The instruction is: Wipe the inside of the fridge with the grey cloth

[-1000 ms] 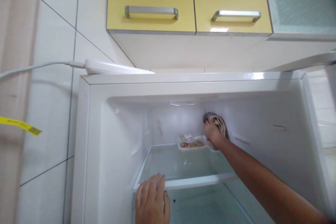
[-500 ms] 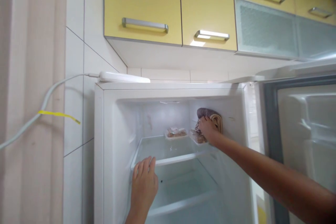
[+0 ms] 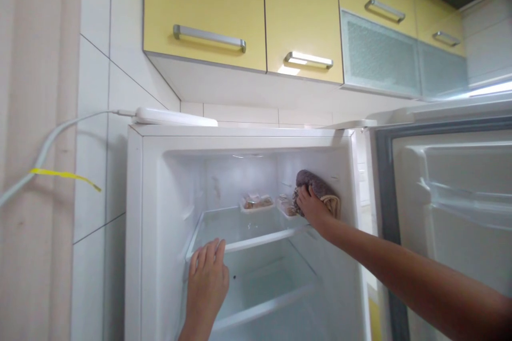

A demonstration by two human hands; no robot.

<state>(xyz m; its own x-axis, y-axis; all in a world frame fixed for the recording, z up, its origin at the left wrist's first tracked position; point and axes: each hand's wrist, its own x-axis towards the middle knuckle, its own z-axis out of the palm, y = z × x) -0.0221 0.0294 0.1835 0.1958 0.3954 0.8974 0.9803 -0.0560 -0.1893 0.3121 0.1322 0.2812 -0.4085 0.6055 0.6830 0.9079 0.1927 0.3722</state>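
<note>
Since the earlier frame, my right hand (image 3: 314, 210) slid the cloth (image 3: 318, 189) lower along the fridge's right inner wall (image 3: 342, 181). My left hand (image 3: 208, 277) lay flat, fingers spread, on the glass shelf (image 3: 240, 226) edge. Right fingers pressed the cloth, perhaps gripping it.

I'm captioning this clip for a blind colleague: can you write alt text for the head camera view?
The right hand presses a crumpled grey cloth against the right inner wall of an open white fridge, while the left hand rests on the front edge of its glass shelf. Two small food trays sit at the shelf's back, and yellow cabinets hang above.
</note>
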